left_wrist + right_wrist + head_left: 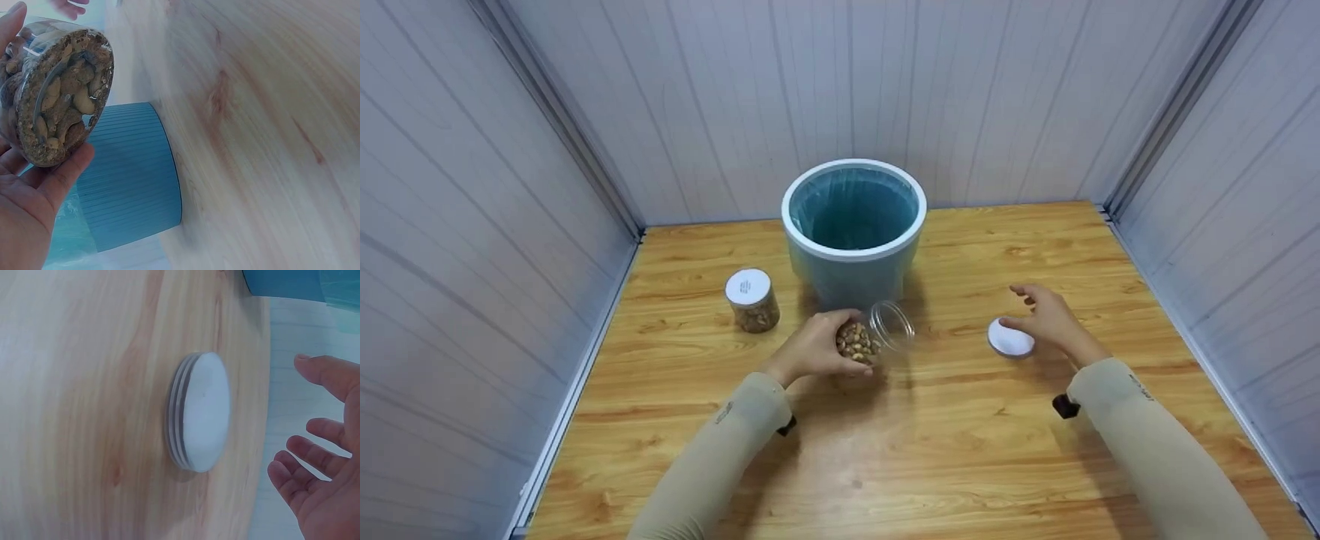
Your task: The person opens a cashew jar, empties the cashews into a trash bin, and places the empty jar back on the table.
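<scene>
My left hand grips a clear jar of brown nuts in front of the bin. The jar is tipped over, its uncovered mouth facing right. In the left wrist view, its base shows nuts and crumbs pressed against the plastic, with fingers and thumb around the side. On the right, my right hand hovers with loosely bent fingers over a round white lid. The right wrist view has that lid lying on the table, apart from the fingers and holding nothing between them.
A bin with a pale rim and a teal liner stands at the back middle. Left of it is another clear jar of nuts, upright under a white lid. Pale panel walls border the wooden table on three sides.
</scene>
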Tool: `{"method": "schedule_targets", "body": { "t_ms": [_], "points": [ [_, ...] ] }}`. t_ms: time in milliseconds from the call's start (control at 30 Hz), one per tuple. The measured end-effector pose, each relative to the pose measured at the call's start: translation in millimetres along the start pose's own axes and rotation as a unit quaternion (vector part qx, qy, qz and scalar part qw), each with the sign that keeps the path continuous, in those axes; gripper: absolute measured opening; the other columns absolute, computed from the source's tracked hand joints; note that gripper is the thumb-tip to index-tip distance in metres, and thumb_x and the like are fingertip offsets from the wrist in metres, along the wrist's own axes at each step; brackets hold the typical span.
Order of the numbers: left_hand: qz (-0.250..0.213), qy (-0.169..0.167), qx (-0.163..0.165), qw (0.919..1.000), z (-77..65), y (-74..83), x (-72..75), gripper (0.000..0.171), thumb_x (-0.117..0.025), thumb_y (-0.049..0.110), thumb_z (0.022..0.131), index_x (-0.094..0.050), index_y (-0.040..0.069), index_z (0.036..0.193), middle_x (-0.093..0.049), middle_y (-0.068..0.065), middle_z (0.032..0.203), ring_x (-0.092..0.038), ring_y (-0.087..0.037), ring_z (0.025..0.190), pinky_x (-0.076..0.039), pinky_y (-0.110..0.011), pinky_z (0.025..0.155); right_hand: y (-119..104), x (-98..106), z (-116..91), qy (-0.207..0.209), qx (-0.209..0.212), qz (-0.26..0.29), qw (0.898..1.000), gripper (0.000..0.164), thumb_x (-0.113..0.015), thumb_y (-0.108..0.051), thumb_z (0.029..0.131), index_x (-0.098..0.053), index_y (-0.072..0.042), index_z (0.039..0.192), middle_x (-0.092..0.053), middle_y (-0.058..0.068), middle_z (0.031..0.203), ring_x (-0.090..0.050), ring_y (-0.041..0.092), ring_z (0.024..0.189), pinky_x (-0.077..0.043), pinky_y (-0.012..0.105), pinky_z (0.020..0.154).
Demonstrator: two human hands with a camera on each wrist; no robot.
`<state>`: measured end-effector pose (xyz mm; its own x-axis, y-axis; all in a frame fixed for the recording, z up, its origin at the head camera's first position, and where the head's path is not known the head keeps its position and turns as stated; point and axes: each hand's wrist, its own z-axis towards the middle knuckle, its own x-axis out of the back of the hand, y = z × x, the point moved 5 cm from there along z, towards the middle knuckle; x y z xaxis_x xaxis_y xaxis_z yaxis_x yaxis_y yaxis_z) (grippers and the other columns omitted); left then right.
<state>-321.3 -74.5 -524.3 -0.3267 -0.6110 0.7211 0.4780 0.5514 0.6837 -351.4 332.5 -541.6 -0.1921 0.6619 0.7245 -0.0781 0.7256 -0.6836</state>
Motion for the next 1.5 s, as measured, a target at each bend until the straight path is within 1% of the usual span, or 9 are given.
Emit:
{"method": "schedule_targets", "body": {
  "t_ms": [200,333,433,533,667,1100,1233,1367,1500],
  "points": [
    [-0.004,-0.002,0.005,1.0000,-2.0,0.9,4.8,0.089,-0.101,0.042,0.074,-0.062,0.008,0.146,-0.071,-0.008,0.137,-0.068,-0.022,0.123,-0.055,-0.045,0.112,-8,2,1,0.013,-0.002,0.006,1.000,0.073,-0.078,-0.022,0.101,-0.044,0.007,0.160,-0.045,0.035,0.162,-0.047,0.056,0.144,-0.045,0.069,0.116],
    [0.000,0.001,-0.001,1.0000,-2.6,2.7,8.8,0.089,-0.101,0.046,0.073,-0.063,0.008,0.145,-0.072,-0.007,0.136,-0.068,-0.022,0.122,-0.056,-0.045,0.112,-14,5,2,0.021,-0.002,0.010,1.000,0.072,-0.077,-0.022,0.102,-0.045,0.007,0.160,-0.047,0.035,0.160,-0.048,0.055,0.143,-0.045,0.068,0.116],
    [0.003,0.006,-0.005,1.0000,-2.3,3.5,12.4,0.089,-0.101,0.047,0.073,-0.064,0.008,0.144,-0.073,-0.007,0.134,-0.069,-0.023,0.121,-0.056,-0.045,0.110,-17,7,4,0.021,0.000,0.016,1.000,0.072,-0.076,-0.022,0.103,-0.043,0.007,0.160,-0.047,0.034,0.160,-0.048,0.054,0.143,-0.045,0.068,0.116],
    [0.000,0.004,0.000,1.0000,-2.5,4.1,16.1,0.090,-0.101,0.047,0.073,-0.063,0.008,0.145,-0.072,-0.008,0.136,-0.068,-0.023,0.122,-0.056,-0.046,0.111,-21,8,6,0.019,-0.001,0.015,1.000,0.072,-0.075,-0.022,0.104,-0.042,0.006,0.162,-0.047,0.034,0.160,-0.048,0.055,0.143,-0.046,0.068,0.116],
    [-0.002,0.000,0.008,1.0000,-2.9,6.5,21.0,0.092,-0.101,0.046,0.074,-0.061,0.008,0.147,-0.071,-0.008,0.138,-0.067,-0.024,0.124,-0.055,-0.048,0.112,-31,10,9,0.028,0.007,0.008,1.000,0.072,-0.076,-0.023,0.103,-0.044,0.005,0.161,-0.048,0.034,0.159,-0.050,0.056,0.140,-0.047,0.068,0.115],
    [0.002,0.015,0.000,0.9999,-6.2,13.0,39.4,0.089,-0.102,0.041,0.073,-0.062,0.008,0.145,-0.071,-0.007,0.136,-0.067,-0.023,0.122,-0.056,-0.048,0.111,-66,17,20,0.036,0.036,-0.002,0.999,0.070,-0.076,-0.024,0.103,-0.046,0.004,0.160,-0.051,0.030,0.157,-0.053,0.051,0.140,-0.047,0.064,0.117],
    [0.005,0.018,-0.009,0.9998,-6.6,16.1,44.4,0.089,-0.102,0.041,0.073,-0.062,0.008,0.145,-0.071,-0.007,0.136,-0.067,-0.023,0.122,-0.056,-0.047,0.112,-75,19,22,0.044,0.043,0.009,0.998,0.069,-0.075,-0.025,0.104,-0.047,0.002,0.160,-0.052,0.029,0.157,-0.052,0.049,0.140,-0.047,0.062,0.117],
    [0.012,0.015,-0.007,0.9998,-8.4,19.2,49.2,0.091,-0.102,0.044,0.073,-0.062,0.009,0.146,-0.070,-0.007,0.137,-0.066,-0.023,0.123,-0.055,-0.048,0.113,-86,19,26,0.049,0.051,0.029,0.997,0.069,-0.075,-0.026,0.104,-0.047,0.003,0.160,-0.052,0.028,0.156,-0.052,0.048,0.141,-0.047,0.061,0.118],
    [0.016,0.015,-0.007,0.9997,-10.4,21.7,54.3,0.092,-0.102,0.042,0.073,-0.061,0.008,0.147,-0.070,-0.008,0.137,-0.067,-0.024,0.123,-0.056,-0.048,0.112,-96,21,31,0.061,0.059,0.050,0.995,0.067,-0.075,-0.024,0.103,-0.048,0.004,0.159,-0.054,0.029,0.153,-0.054,0.047,0.139,-0.048,0.059,0.116]
  ]
}}
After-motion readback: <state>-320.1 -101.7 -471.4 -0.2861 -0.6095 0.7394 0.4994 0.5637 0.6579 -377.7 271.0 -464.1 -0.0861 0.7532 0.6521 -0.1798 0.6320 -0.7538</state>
